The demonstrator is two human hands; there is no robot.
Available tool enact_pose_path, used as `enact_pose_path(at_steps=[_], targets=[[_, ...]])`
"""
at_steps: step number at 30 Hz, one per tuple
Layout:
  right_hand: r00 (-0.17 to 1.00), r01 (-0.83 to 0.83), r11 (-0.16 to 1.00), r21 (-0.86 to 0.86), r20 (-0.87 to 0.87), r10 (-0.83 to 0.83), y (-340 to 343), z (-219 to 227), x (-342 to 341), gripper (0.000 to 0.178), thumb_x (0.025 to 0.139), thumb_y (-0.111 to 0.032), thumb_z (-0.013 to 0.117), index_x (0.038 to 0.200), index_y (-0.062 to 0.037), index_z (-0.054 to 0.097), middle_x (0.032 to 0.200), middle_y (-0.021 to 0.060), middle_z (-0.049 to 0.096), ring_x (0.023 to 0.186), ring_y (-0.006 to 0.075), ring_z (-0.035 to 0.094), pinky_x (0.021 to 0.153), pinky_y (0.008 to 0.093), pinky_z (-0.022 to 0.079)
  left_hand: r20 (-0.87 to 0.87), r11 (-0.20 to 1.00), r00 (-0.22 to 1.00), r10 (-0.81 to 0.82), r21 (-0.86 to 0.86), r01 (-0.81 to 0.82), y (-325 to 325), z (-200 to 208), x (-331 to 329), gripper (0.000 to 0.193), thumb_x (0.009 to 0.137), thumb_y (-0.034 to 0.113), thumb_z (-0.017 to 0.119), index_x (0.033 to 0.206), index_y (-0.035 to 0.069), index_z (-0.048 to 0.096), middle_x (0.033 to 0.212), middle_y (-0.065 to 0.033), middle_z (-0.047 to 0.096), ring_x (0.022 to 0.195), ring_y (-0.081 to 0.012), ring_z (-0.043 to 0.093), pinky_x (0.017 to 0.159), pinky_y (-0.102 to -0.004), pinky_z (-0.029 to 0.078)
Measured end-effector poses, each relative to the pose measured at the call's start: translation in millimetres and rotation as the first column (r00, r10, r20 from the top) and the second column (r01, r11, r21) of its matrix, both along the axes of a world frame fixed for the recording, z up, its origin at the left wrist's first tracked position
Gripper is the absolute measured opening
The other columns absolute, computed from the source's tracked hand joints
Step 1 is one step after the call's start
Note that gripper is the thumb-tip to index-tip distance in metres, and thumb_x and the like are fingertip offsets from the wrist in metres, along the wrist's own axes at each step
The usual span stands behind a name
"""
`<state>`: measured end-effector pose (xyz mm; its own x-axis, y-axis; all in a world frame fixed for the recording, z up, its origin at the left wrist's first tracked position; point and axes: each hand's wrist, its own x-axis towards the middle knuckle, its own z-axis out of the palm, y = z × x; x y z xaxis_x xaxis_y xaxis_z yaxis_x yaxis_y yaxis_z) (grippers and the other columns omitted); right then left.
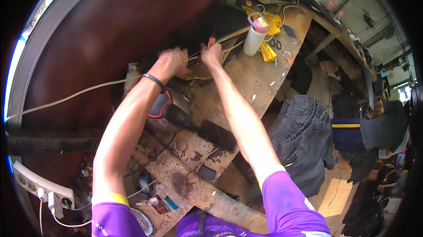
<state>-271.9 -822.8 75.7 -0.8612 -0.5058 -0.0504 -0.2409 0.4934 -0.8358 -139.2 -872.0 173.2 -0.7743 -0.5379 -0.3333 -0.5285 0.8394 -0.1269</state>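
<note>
Both arms reach to the far edge of a worn wooden table (pixel 238 78). My left hand (pixel 175 61) is closed at the table's back edge, beside a pale cord (pixel 192 58); whatever its fingers hold is hidden. Just to its right, my right hand (pixel 212 55) is wrapped round an orange-handled tool (pixel 212 41) with a thin dark tip pointing away from me. The tool's exact kind is too small to tell. Below my left wrist rests a black, red-trimmed appliance (pixel 169 110) that looks like a clothes iron.
A white bottle (pixel 253 41) with a pink lid stands near yellow cloth (pixel 268 52) and scissors (pixel 276 43). A dark phone (pixel 217 135) lies nearer. Dark garments (pixel 299 135) are heaped at right, with a person (pixel 374 127) beyond. A power strip (pixel 33 183) sits lower left.
</note>
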Motion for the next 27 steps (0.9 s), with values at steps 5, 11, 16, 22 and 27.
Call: enact_pose_path(at_steps=[5, 11, 16, 22, 27], targets=[[0.972, -0.006, 0.962, -0.272, 0.223, 0.069, 81, -1, -7, 0.032, 0.094, -0.028, 0.073, 0.107, -0.0006, 0.061, 0.093, 0.0227, 0.071, 0.092, 0.0372, 0.073, 0.08, 0.0462, 0.055, -0.175, 0.999, 0.984, -0.016, 0.043, 0.024, -11, -30, -51, 0.067, 0.086, 0.038, 0.075, 0.139, 0.001, 0.057, 0.137, -0.0252, 0.061, 0.127, -0.0421, 0.06, 0.105, -0.0497, 0.052], [0.994, 0.11, 0.986, -0.127, 0.011, -0.11, 265, -19, 37, 0.033, 0.098, -0.032, 0.071, 0.102, 0.0002, 0.066, 0.072, 0.0126, 0.062, 0.064, 0.0197, 0.063, 0.064, 0.0366, 0.051, -0.076, 0.996, 0.997, 0.028, -0.077, -0.034, -22, -70, -124, 0.087, 0.087, 0.041, 0.073, 0.157, 0.005, 0.038, 0.153, -0.0221, 0.05, 0.138, -0.0435, 0.051, 0.11, -0.0571, 0.046], [0.971, 0.168, 0.983, -0.071, 0.184, -0.153, 328, -53, 53, 0.033, 0.096, -0.031, 0.073, 0.088, 0.0005, 0.064, 0.067, 0.014, 0.061, 0.062, 0.0229, 0.063, 0.063, 0.0413, 0.049, -0.207, 0.982, 0.96, 0.189, 0.048, -0.184, -31, -101, -145, 0.104, 0.083, 0.053, 0.075, 0.16, 0.001, 0.028, 0.15, -0.0294, 0.05, 0.136, -0.0426, 0.054, 0.111, -0.0522, 0.047], [0.983, 0.126, 0.988, -0.093, 0.143, -0.112, 305, -84, 68, 0.04, 0.096, -0.032, 0.074, 0.071, -0.0083, 0.053, 0.057, -0.0016, 0.053, 0.048, 0.0088, 0.053, 0.045, 0.0293, 0.042, -0.137, 0.994, 0.988, 0.074, -0.075, -0.085, -32, -107, -157, 0.098, 0.086, 0.053, 0.072, 0.159, 0.003, 0.031, 0.143, -0.0249, 0.058, 0.128, -0.041, 0.061, 0.097, -0.0539, 0.057], [0.909, -0.025, 0.993, -0.111, 0.412, 0.069, 234, -72, 49, 0.041, 0.101, -0.034, 0.069, 0.074, -0.0035, 0.063, 0.062, 0.0027, 0.062, 0.053, 0.012, 0.06, 0.048, 0.0293, 0.048, -0.163, 0.975, 0.984, 0.075, -0.193, -0.106, -23, -112, -162, 0.095, 0.088, 0.051, 0.069, 0.156, -0.004, 0.034, 0.13, -0.0226, 0.068, 0.118, -0.0405, 0.067, 0.095, -0.0512, 0.058]])
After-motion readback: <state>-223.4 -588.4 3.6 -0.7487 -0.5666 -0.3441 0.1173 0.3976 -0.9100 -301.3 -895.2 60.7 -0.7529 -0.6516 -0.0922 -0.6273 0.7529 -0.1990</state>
